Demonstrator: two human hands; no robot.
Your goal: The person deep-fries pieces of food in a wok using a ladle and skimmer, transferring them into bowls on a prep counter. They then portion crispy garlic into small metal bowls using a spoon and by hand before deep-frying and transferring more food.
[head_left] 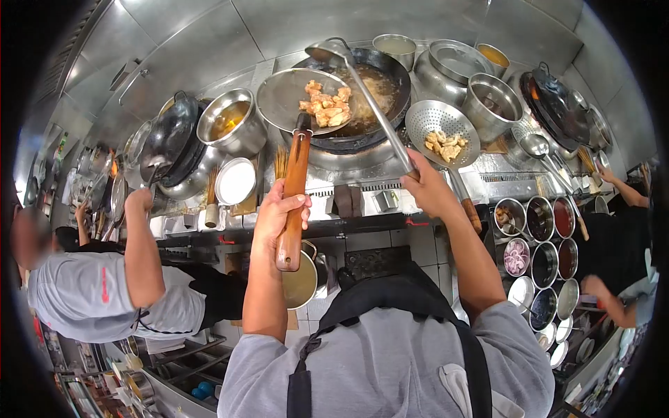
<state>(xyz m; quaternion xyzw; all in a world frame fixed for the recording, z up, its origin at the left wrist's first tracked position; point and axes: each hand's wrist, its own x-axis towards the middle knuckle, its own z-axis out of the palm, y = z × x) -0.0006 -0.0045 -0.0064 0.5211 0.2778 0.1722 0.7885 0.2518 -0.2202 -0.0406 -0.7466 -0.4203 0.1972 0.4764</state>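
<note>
My left hand [279, 212] is closed around the wooden handle of a wide, round strainer [279, 94]. Browned, chunky food pieces [327, 108] that look like fried chicken lie on its right side. The strainer is over the left part of a large black wok [401, 80] of bubbling oil [376, 97]. Wrapped around the shaft of a long metal ladle [327, 52] are the fingers of my right hand [432, 188]. The ladle's bowl is above the wok's far left rim. Right of the wok, a perforated skimmer [418, 118] holds pale fried pieces [446, 145].
Metal pots stand beside the wok, one with amber liquid [230, 118]. A white bowl [235, 181] is at the stove's front left. Several ingredient tins [540, 219] stand at right. A co-worker [104, 292] works at another wok on the left; another person's arms [613, 303] show at right.
</note>
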